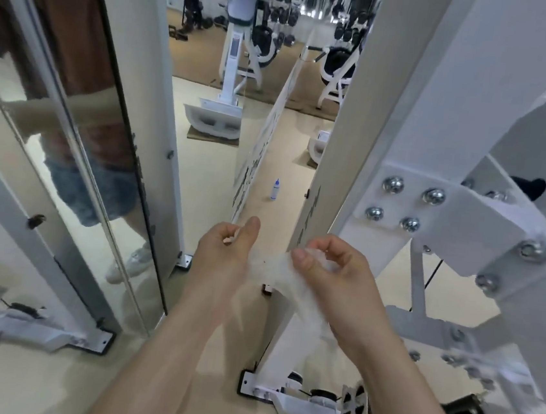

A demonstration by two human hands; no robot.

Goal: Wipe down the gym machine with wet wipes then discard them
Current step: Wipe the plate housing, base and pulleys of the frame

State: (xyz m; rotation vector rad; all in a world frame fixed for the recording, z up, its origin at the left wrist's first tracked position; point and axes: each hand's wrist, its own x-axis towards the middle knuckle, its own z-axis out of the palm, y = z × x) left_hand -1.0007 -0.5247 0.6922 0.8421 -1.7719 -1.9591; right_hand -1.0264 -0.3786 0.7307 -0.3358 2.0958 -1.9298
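Note:
A crumpled white wet wipe [276, 276] stretches between my two hands in front of the white gym machine frame [416, 147]. My left hand [226, 252] pinches one end of the wipe with curled fingers. My right hand [335, 274] pinches the other end between thumb and fingers, and the rest of the wipe trails down under that wrist. Both hands hover just left of the machine's upright post, not touching it.
A mirror [68, 151] on the left reflects a person's legs and shoes. A small bottle with a blue cap [275, 190] stands on the beige floor ahead. More white machines [231, 77] and dumbbell racks [279, 2] fill the background. Bolted plates [400, 203] stick out on the right.

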